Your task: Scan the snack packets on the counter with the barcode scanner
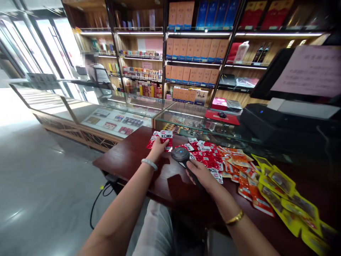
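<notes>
My left hand [159,145] is closed on a red and white snack packet [167,135] over the dark wooden table. Another red and white packet [150,142] lies under or beside that hand; I cannot tell whether it is held too. In my right hand [198,172] is a black barcode scanner [180,155], its round head tilted toward the left hand. Just beyond the scanner spreads a pile of red snack packets [210,156]. Orange packets [241,167] lie to the right of them, and yellow packets [287,192] farther right.
Behind the table [128,156] stands a glass display counter [183,115] with a red mat and a mouse [222,115] on it. A black machine [282,124] sits at the right. Stocked shelves line the wall. A person [97,73] is at the far left counter. A cable [96,202] hangs below.
</notes>
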Available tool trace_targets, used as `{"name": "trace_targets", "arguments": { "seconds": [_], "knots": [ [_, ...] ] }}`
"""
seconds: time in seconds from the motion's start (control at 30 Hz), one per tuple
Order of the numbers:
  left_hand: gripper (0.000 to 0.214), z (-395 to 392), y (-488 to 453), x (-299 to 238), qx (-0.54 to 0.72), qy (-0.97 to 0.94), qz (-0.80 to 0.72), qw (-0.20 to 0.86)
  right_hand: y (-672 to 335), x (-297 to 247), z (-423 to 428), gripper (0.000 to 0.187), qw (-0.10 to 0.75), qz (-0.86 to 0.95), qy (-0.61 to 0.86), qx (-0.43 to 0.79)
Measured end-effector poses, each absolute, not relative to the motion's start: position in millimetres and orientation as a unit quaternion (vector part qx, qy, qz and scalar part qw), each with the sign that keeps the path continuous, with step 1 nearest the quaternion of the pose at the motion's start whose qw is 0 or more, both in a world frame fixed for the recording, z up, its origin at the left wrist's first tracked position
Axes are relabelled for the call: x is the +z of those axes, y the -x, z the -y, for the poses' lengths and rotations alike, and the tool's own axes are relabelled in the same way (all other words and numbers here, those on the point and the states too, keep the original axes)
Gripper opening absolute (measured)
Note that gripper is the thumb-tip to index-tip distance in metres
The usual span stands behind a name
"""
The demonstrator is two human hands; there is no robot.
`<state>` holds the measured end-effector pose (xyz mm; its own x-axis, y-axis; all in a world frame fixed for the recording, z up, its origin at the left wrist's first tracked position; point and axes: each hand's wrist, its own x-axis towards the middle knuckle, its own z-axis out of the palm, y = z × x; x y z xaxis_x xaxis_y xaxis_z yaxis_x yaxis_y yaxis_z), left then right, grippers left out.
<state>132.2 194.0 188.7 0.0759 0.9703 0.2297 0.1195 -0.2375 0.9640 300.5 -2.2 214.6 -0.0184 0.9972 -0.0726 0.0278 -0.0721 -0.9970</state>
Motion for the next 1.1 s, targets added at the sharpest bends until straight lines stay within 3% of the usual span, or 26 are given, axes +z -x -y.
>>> {"name": "trace_targets", "arguments": {
  "seconds": [0.43, 0.5, 0.6, 0.67, 0.77, 0.93, 1.1],
  "knots": [
    [0.039, -170, -205, 185, 0.397, -0.646, -0.429, 0.490, -340, 217, 6, 0.050, 0.534, 0.422, 0.571, 0.459],
    [0.039, -178, -200, 188, 0.377, -0.684, -0.449, 0.434, -347, 217, 3, 0.050, 0.546, 0.413, 0.569, 0.455],
    [0.039, -200, -162, 197, 0.327, -0.710, -0.564, 0.266, -348, 216, -2, 0.051, 0.535, 0.417, 0.572, 0.461],
    [0.048, -216, -127, 202, 0.277, -0.686, -0.660, 0.127, -344, 214, -6, 0.051, 0.516, 0.431, 0.575, 0.465],
    [0.063, -236, -86, 200, 0.185, -0.670, -0.717, 0.051, -332, 210, -11, 0.050, 0.493, 0.457, 0.570, 0.472],
    [0.058, -252, -65, 191, 0.125, -0.707, -0.688, 0.103, -317, 207, -13, 0.046, 0.477, 0.486, 0.560, 0.472],
    [0.037, -246, -76, 183, 0.262, -0.695, -0.628, 0.233, -310, 206, -14, 0.046, 0.457, 0.500, 0.558, 0.480]
  ]
}}
